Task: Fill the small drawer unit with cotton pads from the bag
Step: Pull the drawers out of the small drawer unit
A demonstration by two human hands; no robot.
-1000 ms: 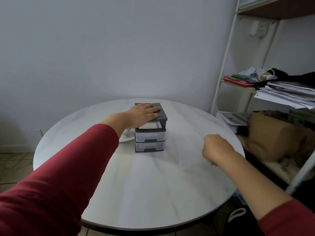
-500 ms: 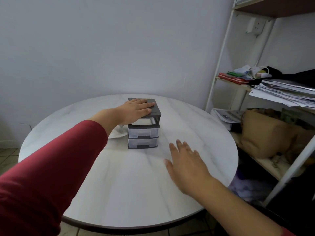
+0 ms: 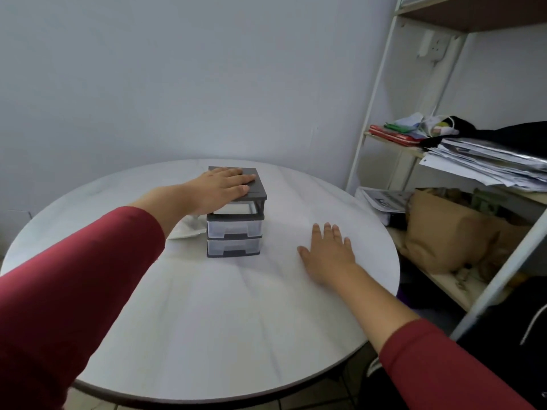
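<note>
A small grey drawer unit (image 3: 235, 229) with clear drawers stands in the middle of the round white table (image 3: 207, 321). Its top slot looks empty of a drawer; two clear drawers sit below it. My left hand (image 3: 220, 189) rests flat on the unit's grey lid, fingers straight. A white bag of cotton pads (image 3: 186, 230) lies just left of the unit, partly hidden behind my left forearm. My right hand (image 3: 328, 253) lies flat on the table to the right of the unit, fingers spread, holding nothing.
A white metal shelf rack (image 3: 373, 119) stands to the right of the table, loaded with stacked papers (image 3: 485, 164), a brown paper bag (image 3: 444, 232) and dark clothing. A plain wall is behind the table.
My right hand went from a loose fist to open and has come down flat on the table, nearer the unit. My left hand stayed on the lid.
</note>
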